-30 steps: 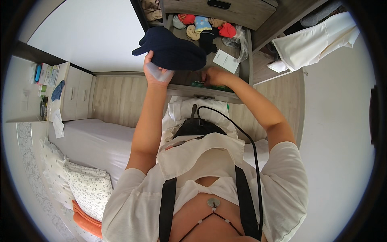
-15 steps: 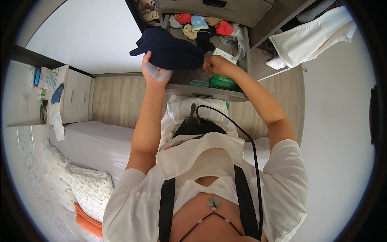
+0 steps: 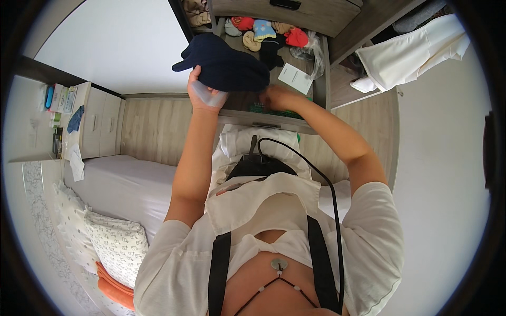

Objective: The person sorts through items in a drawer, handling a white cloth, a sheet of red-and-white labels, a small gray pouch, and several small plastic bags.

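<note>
My left hand (image 3: pixel 203 92) grips a dark navy cap (image 3: pixel 226 63) from below, its thumb against the near side and its other fingers mostly hidden under the fabric. A whitish translucent patch covers part of that palm. The cap is held above the left part of an open drawer (image 3: pixel 247 118), with its brim-like flap pointing left. Close to the cap's lower right edge, my right hand (image 3: pixel 276 98) is inside the drawer, over green packets (image 3: pixel 287 112). Its fingers are smeared by motion and partly dark, so their grip does not show.
Rolled socks (image 3: pixel 263 30), a white card (image 3: pixel 295 79) and a clear plastic bag (image 3: pixel 315 58) lie in the drawer. Another drawer (image 3: pixel 287 13) is above it. White clothing (image 3: pixel 411 50) hangs at right. A bed (image 3: pixel 124 181) and white cabinet (image 3: pixel 100 124) stand at left.
My right hand has moved slightly left and down, away from the white card, which shows more fully. The green packets are now more covered. My left hand still holds the cap.
</note>
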Action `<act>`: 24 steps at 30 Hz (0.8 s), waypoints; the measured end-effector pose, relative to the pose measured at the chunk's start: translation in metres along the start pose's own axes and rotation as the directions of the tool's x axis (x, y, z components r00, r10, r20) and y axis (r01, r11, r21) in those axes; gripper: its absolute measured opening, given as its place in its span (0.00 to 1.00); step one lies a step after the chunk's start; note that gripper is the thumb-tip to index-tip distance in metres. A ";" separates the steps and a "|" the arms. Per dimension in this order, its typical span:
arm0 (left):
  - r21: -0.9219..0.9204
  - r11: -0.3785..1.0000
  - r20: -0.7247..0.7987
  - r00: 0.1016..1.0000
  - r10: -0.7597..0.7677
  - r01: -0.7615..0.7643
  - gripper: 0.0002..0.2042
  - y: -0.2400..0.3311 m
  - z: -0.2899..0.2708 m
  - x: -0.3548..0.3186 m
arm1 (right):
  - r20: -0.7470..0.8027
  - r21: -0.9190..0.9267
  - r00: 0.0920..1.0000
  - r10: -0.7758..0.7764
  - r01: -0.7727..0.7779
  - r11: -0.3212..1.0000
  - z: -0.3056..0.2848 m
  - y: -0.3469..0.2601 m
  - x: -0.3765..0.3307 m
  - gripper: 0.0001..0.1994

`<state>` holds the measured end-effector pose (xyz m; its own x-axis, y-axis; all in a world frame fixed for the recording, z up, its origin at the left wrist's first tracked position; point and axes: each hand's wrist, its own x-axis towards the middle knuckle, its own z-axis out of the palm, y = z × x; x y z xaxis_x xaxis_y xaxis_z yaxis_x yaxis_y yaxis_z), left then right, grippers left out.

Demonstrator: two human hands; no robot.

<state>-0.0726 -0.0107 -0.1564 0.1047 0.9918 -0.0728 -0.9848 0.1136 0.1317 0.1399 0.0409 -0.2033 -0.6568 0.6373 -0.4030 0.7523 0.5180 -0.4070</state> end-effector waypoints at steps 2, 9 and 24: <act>0.004 1.000 0.008 1.000 -0.005 0.005 0.14 0.000 -0.001 0.000 | -0.130 0.091 0.982 0.139 -0.128 0.988 -0.009 0.000 0.003 0.09; 0.027 1.000 -0.026 1.000 0.006 -0.006 0.13 0.001 -0.002 0.001 | -0.057 0.092 0.998 -0.040 0.045 0.995 -0.064 0.009 -0.033 0.09; 0.017 1.000 0.014 1.000 0.005 -0.006 0.13 -0.002 0.000 0.000 | 0.058 -0.115 0.997 0.059 -0.052 0.992 -0.017 0.025 -0.072 0.12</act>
<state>-0.0709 -0.0110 -0.1567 0.1014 0.9931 -0.0581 -0.9829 0.1090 0.1487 0.2069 0.0175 -0.1704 -0.6131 0.6327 -0.4731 0.7863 0.5464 -0.2883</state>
